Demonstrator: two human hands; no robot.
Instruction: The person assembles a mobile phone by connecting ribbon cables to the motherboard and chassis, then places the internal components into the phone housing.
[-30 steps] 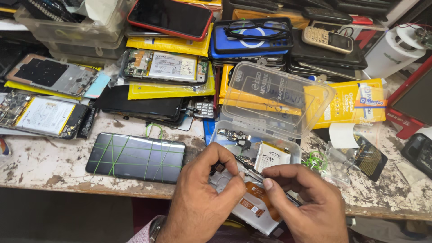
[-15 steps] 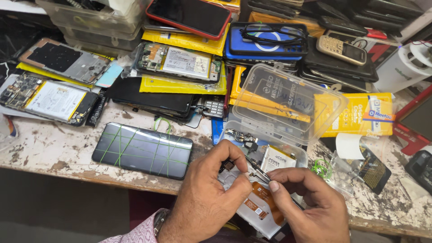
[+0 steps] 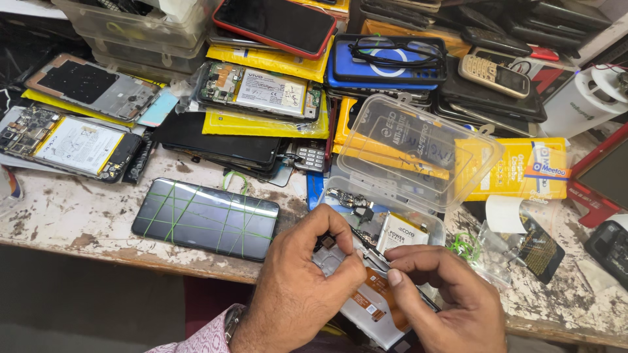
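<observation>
At the bottom of the view, the left hand [image 3: 297, 287] curls over the upper end of an opened phone [image 3: 366, 301], its thumb and forefinger pinched together on the frame near a small dark part. At about three o'clock from it, touching across the same phone, the right hand [image 3: 445, 294] is closed in a pinch on thin tweezers [image 3: 366, 243], whose tips point toward eleven o'clock and meet the phone just beside the left fingertips. The phone lies tilted at the front edge of the worn, paint-chipped workbench [image 3: 59, 216], showing a grey inner plate and an orange flex strip. At twelve o'clock from the hands sits a clear plastic box [image 3: 418, 222] with its hinged lid thrown open toward one o'clock; inside it lie small parts and a white battery. At ten o'clock from the hands, flat on the bench, rests a dark phone screen bound with green rubber bands [image 3: 206, 219]. At two o'clock from the hands lie a small clear bag and green bands. Farther off, from ten to two o'clock, phones are stacked: two opened handsets with white batteries, yellow packets, a blue case with spectacles [image 3: 392, 52] on it, a red-edged phone [image 3: 275, 23] and a small keypad phone [image 3: 494, 75].
</observation>
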